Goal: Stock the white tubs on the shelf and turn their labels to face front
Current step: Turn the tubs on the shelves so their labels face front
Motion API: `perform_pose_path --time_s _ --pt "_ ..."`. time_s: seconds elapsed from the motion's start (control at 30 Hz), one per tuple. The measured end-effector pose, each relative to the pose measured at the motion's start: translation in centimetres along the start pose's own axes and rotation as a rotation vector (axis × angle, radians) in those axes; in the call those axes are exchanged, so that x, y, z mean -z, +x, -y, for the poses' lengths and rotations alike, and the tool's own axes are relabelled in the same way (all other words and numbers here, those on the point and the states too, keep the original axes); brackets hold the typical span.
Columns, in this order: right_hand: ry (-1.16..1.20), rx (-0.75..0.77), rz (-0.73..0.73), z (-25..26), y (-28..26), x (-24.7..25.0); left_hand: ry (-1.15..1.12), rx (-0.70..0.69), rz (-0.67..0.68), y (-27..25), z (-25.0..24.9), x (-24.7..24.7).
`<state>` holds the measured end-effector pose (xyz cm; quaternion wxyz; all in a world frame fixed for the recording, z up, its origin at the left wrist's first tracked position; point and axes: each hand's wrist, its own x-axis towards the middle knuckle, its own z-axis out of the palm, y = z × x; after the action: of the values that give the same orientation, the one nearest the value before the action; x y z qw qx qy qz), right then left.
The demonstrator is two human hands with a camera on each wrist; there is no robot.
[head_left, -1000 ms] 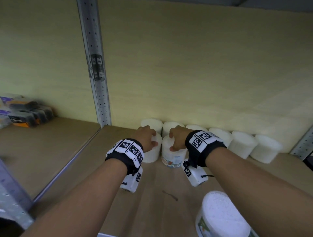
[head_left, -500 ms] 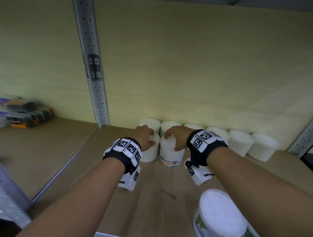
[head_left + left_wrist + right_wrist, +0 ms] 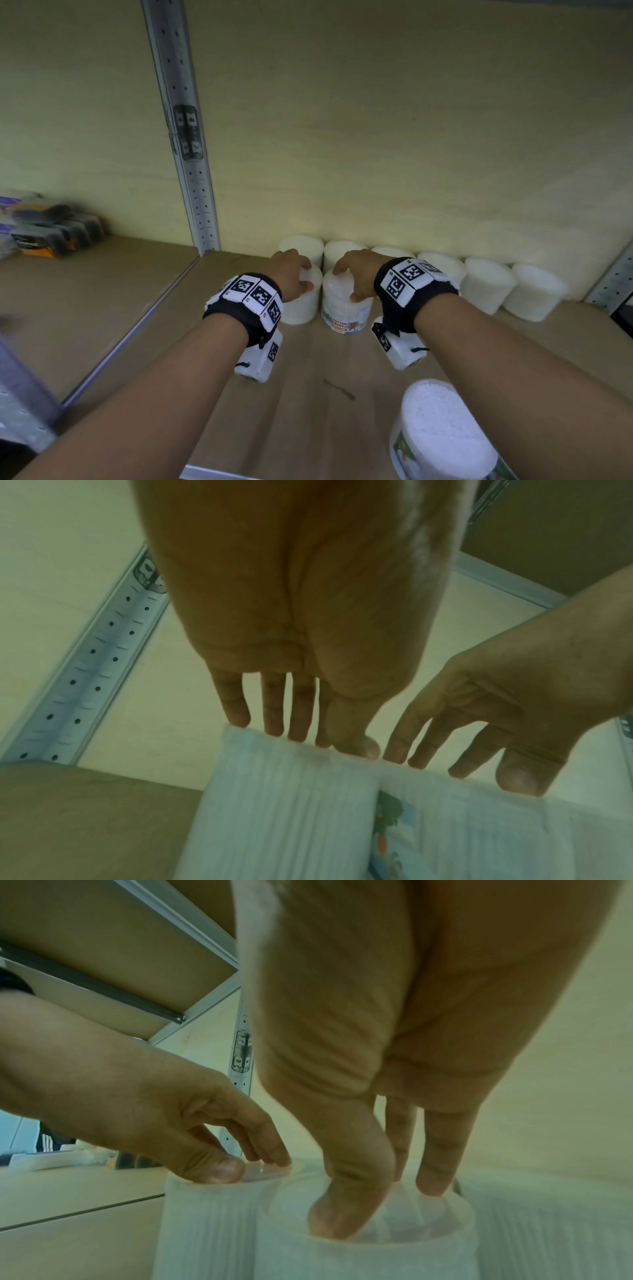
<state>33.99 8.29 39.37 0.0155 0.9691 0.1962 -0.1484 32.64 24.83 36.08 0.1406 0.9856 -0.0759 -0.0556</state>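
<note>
Two white tubs stand side by side in front of a back row of several white tubs (image 3: 486, 287). My left hand (image 3: 294, 277) grips the left tub (image 3: 303, 310) from above, thumb and fingertips on its top rim (image 3: 205, 1218). My right hand (image 3: 352, 274) grips the right tub (image 3: 346, 311) the same way, thumb on the near rim (image 3: 359, 1259). That tub's printed label reads "COTTON BUDS" and faces front. The left tub (image 3: 291, 804) shows plain ribbed wall toward me; its label is hidden.
A larger white tub (image 3: 442, 435) stands at the shelf's (image 3: 308, 394) front right, under my right forearm. A perforated metal upright (image 3: 191, 171) divides the bays. Dark and orange packets (image 3: 51, 233) lie in the left bay. The back panel is close behind the row.
Both hands have stayed on top of their tubs. The right hand has shifted its fingers a little on its tub; the tubs have barely moved.
</note>
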Motion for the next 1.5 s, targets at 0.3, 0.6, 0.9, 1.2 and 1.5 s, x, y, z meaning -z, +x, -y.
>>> perform_pose_path --time_s 0.3,0.6,0.9,1.2,1.5 --pt "-0.024 0.002 0.002 0.2 0.0 0.3 -0.034 -0.074 0.095 0.0 0.7 0.9" --pt "-0.005 -0.001 0.003 0.1 -0.2 0.2 -0.014 -0.118 0.101 0.3 0.7 1.6" --pt "-0.003 -0.009 -0.002 0.1 -0.2 0.2 0.185 0.092 0.002 0.7 -0.1 0.3" --pt "0.025 -0.016 -0.026 0.0 -0.1 -0.1 0.100 0.033 0.056 0.3 -0.4 0.8" --pt "0.023 -0.017 -0.026 -0.2 0.1 -0.3 0.044 -0.054 0.181 0.0 -0.8 1.5"
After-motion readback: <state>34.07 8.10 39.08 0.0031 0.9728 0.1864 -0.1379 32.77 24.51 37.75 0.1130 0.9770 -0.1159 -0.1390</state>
